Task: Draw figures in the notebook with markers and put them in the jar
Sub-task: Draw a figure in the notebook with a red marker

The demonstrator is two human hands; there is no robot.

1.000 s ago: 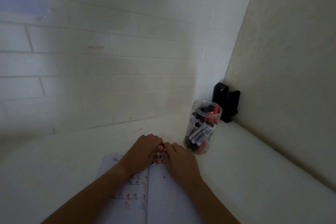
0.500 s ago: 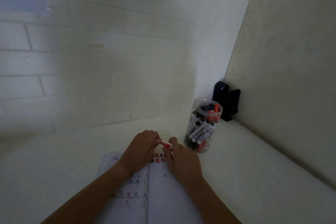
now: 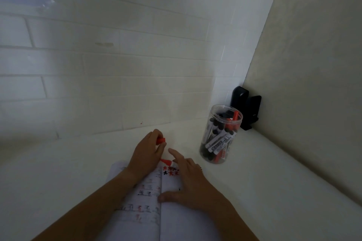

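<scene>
The left hand (image 3: 146, 151) pinched a red marker cap (image 3: 161, 140) between thumb and fingertips, the cap held just above and beyond its knuckles. The right hand (image 3: 188, 180) lay close beside it to the right, gripping the red marker (image 3: 168, 162), whose uncapped tip pointed toward the left hand; its index finger was stretched forward, its thumb spread out low against the page, and most of the marker's barrel was hidden under its fingers. Both hands rested over the open notebook (image 3: 148, 211), which lay on the white tabletop (image 3: 58, 162) under the wrists. Small red and black figures showed on the pages, a cluster of them right at the right hand's fingertips. Beyond and to the right of the right hand, well apart from it, stood the clear jar (image 3: 220, 135), upright, open at the top and holding many black and red markers. Past the jar, in the corner of the walls, sat a black object (image 3: 247, 109).
</scene>
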